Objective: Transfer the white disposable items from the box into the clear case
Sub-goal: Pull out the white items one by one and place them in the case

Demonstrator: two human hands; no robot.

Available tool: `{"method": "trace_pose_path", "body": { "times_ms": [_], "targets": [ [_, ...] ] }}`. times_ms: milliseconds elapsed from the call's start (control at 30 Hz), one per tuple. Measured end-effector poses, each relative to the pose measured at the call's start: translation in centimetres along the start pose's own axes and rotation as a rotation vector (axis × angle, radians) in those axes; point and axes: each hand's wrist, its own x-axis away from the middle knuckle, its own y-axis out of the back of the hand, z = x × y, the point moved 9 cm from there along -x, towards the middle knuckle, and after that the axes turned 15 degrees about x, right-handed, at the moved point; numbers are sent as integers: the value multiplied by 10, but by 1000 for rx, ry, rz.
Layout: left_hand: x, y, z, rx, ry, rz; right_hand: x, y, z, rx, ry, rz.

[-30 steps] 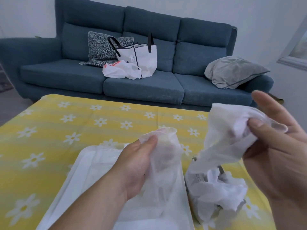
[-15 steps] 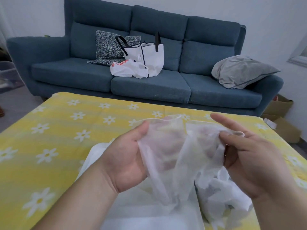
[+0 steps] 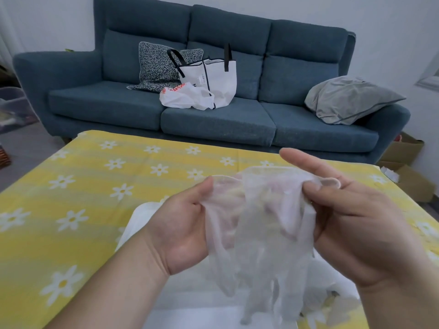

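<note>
Thin translucent white disposable gloves (image 3: pixel 259 233) hang in a bunch between both hands, their fingers dangling down. My left hand (image 3: pixel 180 229) pinches the bunch's left edge between thumb and fingers. My right hand (image 3: pixel 356 224) pinches the right edge, index finger stretched out. Below them lies the clear case (image 3: pixel 190 300), mostly hidden by my arms. More crumpled white gloves (image 3: pixel 332 295) lie at the lower right, where the box itself cannot be made out.
The yellow daisy tablecloth (image 3: pixel 83 210) covers the table. Behind it stands a blue sofa (image 3: pixel 213 119) with a white tote bag (image 3: pixel 213 79), a plastic bag and cushions. Cardboard boxes (image 3: pixel 408 167) sit on the floor at the right.
My two hands have come together from holding separate gloves to holding one bunch between them. The view has tilted up a little.
</note>
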Motion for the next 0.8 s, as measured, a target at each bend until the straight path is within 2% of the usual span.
{"method": "trace_pose_path", "body": {
  "times_ms": [100,300,500,800],
  "targets": [
    [-1,0,13,-51,35,-44,-4,-6,-15,59,-37,6],
    [0,-13,19,-153,18,-10,-10,-2,-31,315,-37,-31],
    [3,-22,22,-346,-36,112,-9,-11,-28,285,-20,14],
    [2,-5,14,-420,-141,-145,-7,-12,-21,305,27,7]
  ]
}}
